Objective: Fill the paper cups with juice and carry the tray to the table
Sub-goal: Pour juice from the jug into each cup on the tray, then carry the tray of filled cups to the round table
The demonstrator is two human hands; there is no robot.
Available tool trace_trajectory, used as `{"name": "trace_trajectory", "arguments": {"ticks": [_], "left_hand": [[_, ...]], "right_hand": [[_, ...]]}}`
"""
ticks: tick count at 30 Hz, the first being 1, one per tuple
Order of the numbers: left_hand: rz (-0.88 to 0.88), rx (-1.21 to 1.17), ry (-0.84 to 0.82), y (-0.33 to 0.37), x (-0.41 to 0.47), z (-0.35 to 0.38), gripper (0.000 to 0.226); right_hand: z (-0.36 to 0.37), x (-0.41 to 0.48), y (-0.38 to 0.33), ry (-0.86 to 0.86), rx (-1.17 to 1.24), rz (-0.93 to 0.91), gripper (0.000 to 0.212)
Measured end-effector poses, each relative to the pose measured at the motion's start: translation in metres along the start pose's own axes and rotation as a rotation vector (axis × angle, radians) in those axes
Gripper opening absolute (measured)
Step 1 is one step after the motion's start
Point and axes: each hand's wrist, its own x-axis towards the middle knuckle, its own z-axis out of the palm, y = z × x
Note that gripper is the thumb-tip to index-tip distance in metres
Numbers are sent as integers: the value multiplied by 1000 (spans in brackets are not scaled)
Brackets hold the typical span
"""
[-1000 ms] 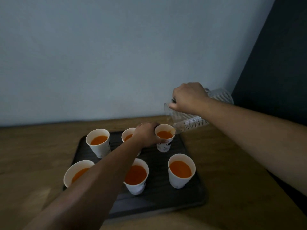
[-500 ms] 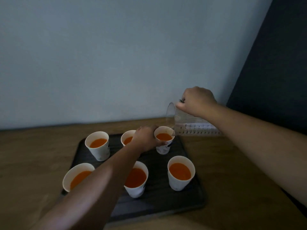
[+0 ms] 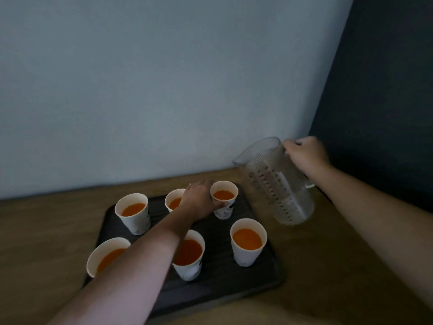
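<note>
Several white paper cups holding orange juice stand on a dark tray point(image 3: 264, 276) on the wooden counter. My left hand point(image 3: 199, 201) grips the far right cup point(image 3: 224, 199) at its side. My forearm covers part of the far middle cup point(image 3: 173, 202) and the near middle cup point(image 3: 189, 256). My right hand point(image 3: 304, 154) holds the handle of a clear measuring jug point(image 3: 276, 184), which looks empty and is nearly upright, up and to the right of the tray. Other cups: far left point(image 3: 133, 212), near left point(image 3: 105, 255), near right point(image 3: 248, 240).
The wooden counter point(image 3: 46, 231) runs to a pale wall behind and a dark panel point(image 3: 379, 90) on the right. Bare counter lies left and right of the tray.
My right hand has tipped the jug back from pouring to nearly upright and moved it right, away from the far right cup. My left hand has stayed on that cup.
</note>
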Motion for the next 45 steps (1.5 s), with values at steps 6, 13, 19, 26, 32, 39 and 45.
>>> {"name": "trace_trajectory", "arguments": {"ticks": [6, 13, 19, 26, 32, 39, 45], "left_hand": [[77, -122, 35, 17, -21, -5, 70], [168, -52, -142, 46, -64, 1, 94], [85, -9, -216, 59, -77, 23, 110], [-56, -132, -116, 67, -86, 42, 99], [-113, -191, -45, 75, -98, 50, 97], [-111, -174, -7, 88, -118, 38, 99], [-126, -198, 128, 72, -146, 8, 99]], "right_hand": [[-26, -31, 29, 132, 387, 248, 30], [-37, -59, 69, 185, 558, 292, 35], [-33, -63, 95, 119, 575, 297, 37], [-30, -58, 118, 4, 621, 287, 37], [-31, -55, 123, -65, 586, 255, 35], [-42, -67, 121, 211, 338, 133, 33], [-57, -103, 74, 42, 220, -229, 12]]}}
